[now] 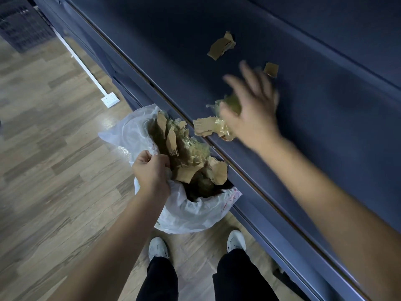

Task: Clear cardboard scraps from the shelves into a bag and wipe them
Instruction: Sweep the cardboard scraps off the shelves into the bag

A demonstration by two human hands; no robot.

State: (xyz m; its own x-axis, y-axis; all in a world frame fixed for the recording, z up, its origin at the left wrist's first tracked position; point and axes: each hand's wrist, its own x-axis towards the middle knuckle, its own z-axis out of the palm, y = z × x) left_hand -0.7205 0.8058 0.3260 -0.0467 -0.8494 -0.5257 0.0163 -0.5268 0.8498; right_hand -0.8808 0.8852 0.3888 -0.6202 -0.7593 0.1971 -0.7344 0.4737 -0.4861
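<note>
Wood-look plank floor [54,170] down the left, pale brown and grey boards laid in staggered rows, catching a soft sheen. A white power strip [110,100] lies on it beside a white rail [82,64]. Dark blue furniture [325,29] fills the right. A dark grille [23,27] sits top left.

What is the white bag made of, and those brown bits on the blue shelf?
The white bag looks like thin plastic: crinkly, shiny, slightly see-through. The brown bits look like torn cardboard: matte tan with ragged edges. The blue shelf seems painted, smooth and dull; metal or wood, I cannot tell.
</note>
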